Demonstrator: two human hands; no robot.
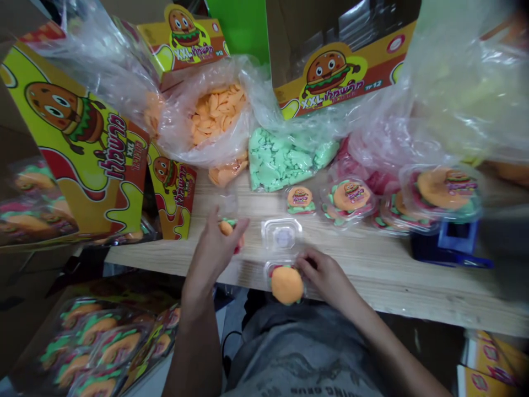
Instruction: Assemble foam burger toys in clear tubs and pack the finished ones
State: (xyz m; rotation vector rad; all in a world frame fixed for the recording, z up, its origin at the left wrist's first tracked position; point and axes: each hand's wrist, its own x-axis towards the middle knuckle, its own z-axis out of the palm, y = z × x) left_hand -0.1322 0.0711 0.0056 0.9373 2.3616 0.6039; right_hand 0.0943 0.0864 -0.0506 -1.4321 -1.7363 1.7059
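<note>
Hands are both at lower centre, over the near edge of the surface. Left hand: thumb and fingers parted around a small burger; whether they grip it cannot be told. Right hand: fingers curled at the right edge of an opened clear pack; firm hold not confirmed. Burger with an orange top sits in the pack's base; its lid lies folded back, so closing appears outstanding. Left forearm rises steeply from bottom centre; right forearm slants in from lower right. Labelled packs at centre right appear finished. Bags of orange pieces and green pieces stand beyond, well stocked, suggesting much remains. Further filled packs occupy the lower left.
</note>
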